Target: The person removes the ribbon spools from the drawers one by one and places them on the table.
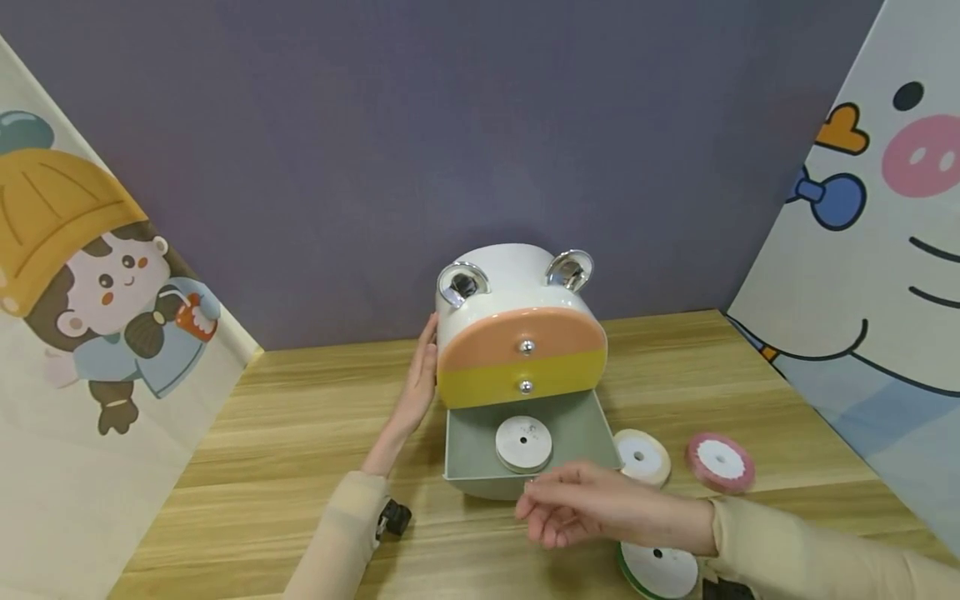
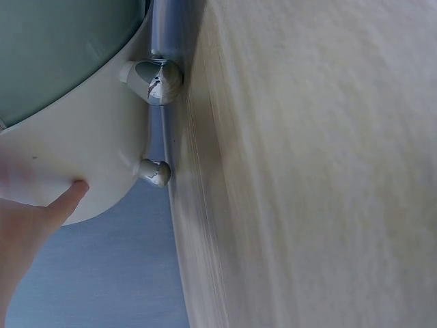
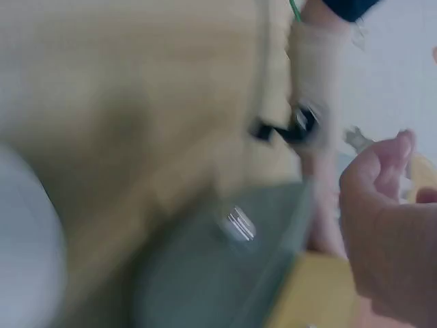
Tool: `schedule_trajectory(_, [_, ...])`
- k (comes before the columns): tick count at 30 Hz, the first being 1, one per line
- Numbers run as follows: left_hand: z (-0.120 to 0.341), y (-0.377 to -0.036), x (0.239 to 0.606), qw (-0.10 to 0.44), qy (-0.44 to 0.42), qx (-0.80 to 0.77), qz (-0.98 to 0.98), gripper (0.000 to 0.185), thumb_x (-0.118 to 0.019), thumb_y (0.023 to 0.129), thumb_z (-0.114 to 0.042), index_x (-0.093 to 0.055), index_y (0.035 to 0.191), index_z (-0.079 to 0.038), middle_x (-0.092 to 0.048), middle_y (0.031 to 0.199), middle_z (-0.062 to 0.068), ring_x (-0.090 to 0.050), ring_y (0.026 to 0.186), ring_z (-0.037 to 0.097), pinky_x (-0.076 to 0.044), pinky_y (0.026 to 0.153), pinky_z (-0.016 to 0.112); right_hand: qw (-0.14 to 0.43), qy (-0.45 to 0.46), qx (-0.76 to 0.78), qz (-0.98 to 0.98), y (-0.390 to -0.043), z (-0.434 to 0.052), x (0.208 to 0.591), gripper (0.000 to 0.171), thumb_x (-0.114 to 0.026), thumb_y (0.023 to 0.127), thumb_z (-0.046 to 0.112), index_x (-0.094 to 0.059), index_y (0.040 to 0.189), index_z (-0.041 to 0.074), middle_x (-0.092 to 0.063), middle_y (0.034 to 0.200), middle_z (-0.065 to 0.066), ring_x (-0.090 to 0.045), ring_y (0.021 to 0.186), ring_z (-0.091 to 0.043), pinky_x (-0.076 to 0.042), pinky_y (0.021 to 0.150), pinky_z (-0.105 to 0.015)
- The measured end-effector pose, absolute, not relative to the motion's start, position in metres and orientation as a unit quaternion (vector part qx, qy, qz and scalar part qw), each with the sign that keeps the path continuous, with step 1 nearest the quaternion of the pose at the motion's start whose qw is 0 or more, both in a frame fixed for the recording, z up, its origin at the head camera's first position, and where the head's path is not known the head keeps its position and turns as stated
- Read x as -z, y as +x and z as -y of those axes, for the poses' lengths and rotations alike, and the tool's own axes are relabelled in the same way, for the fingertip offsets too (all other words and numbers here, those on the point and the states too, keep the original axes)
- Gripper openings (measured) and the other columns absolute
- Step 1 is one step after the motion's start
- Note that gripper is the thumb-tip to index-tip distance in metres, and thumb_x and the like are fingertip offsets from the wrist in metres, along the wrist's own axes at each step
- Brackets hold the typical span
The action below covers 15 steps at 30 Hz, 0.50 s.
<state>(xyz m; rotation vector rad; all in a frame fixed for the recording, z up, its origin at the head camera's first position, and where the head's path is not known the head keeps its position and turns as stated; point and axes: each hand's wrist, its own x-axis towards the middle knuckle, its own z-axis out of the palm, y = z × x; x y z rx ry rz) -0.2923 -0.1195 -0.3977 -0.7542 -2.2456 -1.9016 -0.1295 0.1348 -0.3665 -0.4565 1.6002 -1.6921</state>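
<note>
Left hand [image 1: 417, 385] lying flat-fingered against side of round white drawer box [image 1: 501, 287] — steadying, not gripping. Right hand [image 1: 592, 506] hovering loose, holding nothing, just before open grey bottom drawer [image 1: 465, 446]. White ribbon spool [image 1: 523, 443] lying flat inside drawer — just beyond right fingertips, nearer that hand.

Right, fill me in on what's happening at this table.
A person is working at a small rounded drawer cabinet on a wooden table. The left hand lies flat against the cabinet's side. The bottom grey drawer is pulled out, with a white ribbon spool lying in it. The right hand hovers empty, fingers relaxed, by the drawer's front edge. A cream spool, a pink spool and a green-edged spool lie on the table.
</note>
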Motion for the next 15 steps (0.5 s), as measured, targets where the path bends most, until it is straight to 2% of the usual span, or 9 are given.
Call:
schedule_trajectory(4, [0.120,-0.292,0.398,0.053,-0.250,0.625,0.737,0.051,-0.024,0.110,-0.016,-0.014,0.160,-0.012,-0.007,0.169,0.012,-0.011,0.156,0.032,-0.010,0.127,0.053,0.254,-0.288,0.576,-0.722,-0.146,-0.139,0.336,0.029,-0.051,0.104,0.023,-0.067,0.110,-0.001,-0.072,0.090,-0.002,-0.067,0.078,-0.004,-0.059,0.072,-0.023])
schedule_trajectory(9, [0.120,-0.293,0.397,0.054,-0.248,0.626,0.737,0.051,-0.024,0.110,-0.016,-0.015,0.160,-0.012,-0.007,0.169,0.012,-0.011,0.156,0.031,-0.010,0.127,0.052,0.079,-0.357,0.424,-0.828,-0.169,-0.142,0.330,0.020,-0.058,0.101,0.022,-0.069,0.112,0.010,-0.075,0.098,-0.002,-0.068,0.087,-0.006,-0.060,0.075,-0.025])
schedule_trajectory(12, [0.120,-0.293,0.397,0.057,-0.248,0.626,0.738,0.051,-0.024,0.110,-0.016,-0.015,0.160,-0.012,-0.008,0.169,0.013,-0.011,0.156,0.032,-0.010,0.127,0.052,0.027,-0.382,0.336,-0.861,-0.181,-0.143,0.338,0.025,-0.062,0.098,0.024,-0.066,0.118,0.010,-0.074,0.110,-0.001,-0.069,0.097,-0.010,-0.059,0.080,-0.024])
schedule_trajectory(15, [0.120,-0.292,0.398,0.058,-0.248,0.622,0.740,0.051,-0.024,0.110,-0.016,-0.015,0.160,-0.012,-0.008,0.169,0.013,-0.011,0.156,0.032,-0.010,0.127,0.053,0.023,-0.405,0.263,-0.876,-0.188,-0.143,0.348,0.036,-0.064,0.097,0.026,-0.061,0.127,0.006,-0.069,0.122,-0.005,-0.067,0.107,-0.018,-0.058,0.089,-0.030])
